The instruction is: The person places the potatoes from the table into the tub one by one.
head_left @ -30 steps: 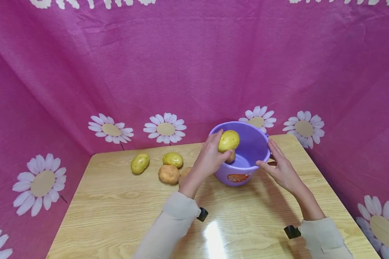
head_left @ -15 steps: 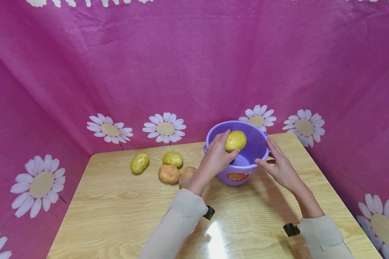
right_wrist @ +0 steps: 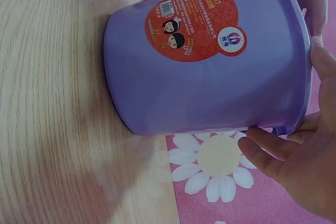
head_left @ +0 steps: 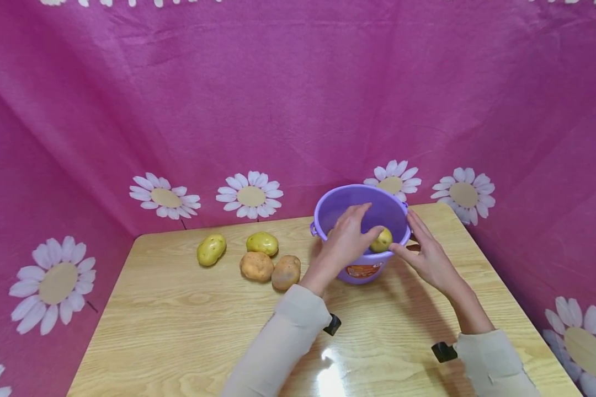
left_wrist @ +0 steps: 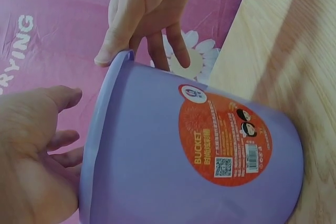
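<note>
A purple bucket (head_left: 351,205) stands tilted at the back of the wooden table (head_left: 189,325). My left hand (head_left: 371,220) hovers over its mouth with the fingers loosely spread and holds nothing. Just under its thumb a yellow potato (head_left: 382,240) lies inside the bucket. My right hand (head_left: 405,236) braces the bucket's right side, straight fingers along the wall and the thumb against the front. The left wrist view shows the bucket's labelled wall (left_wrist: 184,156), my left hand (left_wrist: 37,150) spread at the mouth and the right hand (left_wrist: 142,14) at the rim.
Several potatoes lie left of the bucket: two yellow-green ones (head_left: 211,249) (head_left: 262,243) and two brown ones (head_left: 256,266) (head_left: 285,272). Pink daisy-print cloth (head_left: 278,110) walls in the table at the back and on both sides.
My left hand carried the yellow potato over the rim and let it go; it now lies in the bucket and the hand is spread above it. The right hand stayed on the bucket.
</note>
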Tool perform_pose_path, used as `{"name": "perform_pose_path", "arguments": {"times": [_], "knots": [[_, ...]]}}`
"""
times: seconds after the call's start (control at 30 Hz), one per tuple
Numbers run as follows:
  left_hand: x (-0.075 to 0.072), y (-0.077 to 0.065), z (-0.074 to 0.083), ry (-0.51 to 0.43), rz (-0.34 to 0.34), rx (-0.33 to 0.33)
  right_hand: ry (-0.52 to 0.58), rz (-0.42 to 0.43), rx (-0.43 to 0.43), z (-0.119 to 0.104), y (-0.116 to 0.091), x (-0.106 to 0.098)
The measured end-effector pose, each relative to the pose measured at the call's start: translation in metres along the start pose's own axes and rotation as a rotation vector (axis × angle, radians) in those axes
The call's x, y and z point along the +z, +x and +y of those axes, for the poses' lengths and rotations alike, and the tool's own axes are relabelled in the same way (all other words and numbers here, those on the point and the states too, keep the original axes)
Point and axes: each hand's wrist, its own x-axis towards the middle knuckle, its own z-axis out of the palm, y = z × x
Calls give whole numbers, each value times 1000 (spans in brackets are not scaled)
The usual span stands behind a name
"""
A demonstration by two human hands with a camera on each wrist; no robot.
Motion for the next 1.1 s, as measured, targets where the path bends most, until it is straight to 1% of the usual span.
{"name": "perform_pose_path", "arguments": {"times": [0.1, 0.2, 0.37, 0.5, 0.67, 0.77, 0.93, 1.0, 1.1], "knots": [[1, -1, 2, 30, -6, 4, -3, 6, 1, 0, 0, 1], [1, -2, 0, 39, -2, 12, -3, 7, -4, 0, 1, 2], [1, -7, -5, -3, 18, 26, -4, 5, -9, 0, 1, 3], [-4, -13, -9, -41, 48, 15, -3, 5, -4, 0, 0, 3], [-15, -21, -17, -90, 100, 6, -6, 1, 1, -1, 0, 2], [-24, -26, -25, -114, 138, 23, -5, 0, -1, -1, 0, 2], [-41, -35, -42, -143, 212, 36, 4, -3, -6, -2, 1, 1], [-47, -38, -49, -163, 233, 33, 3, -3, -6, -1, 1, 1], [-57, -44, -60, -169, 255, 18, -7, -5, -3, -1, 1, 1]]}}
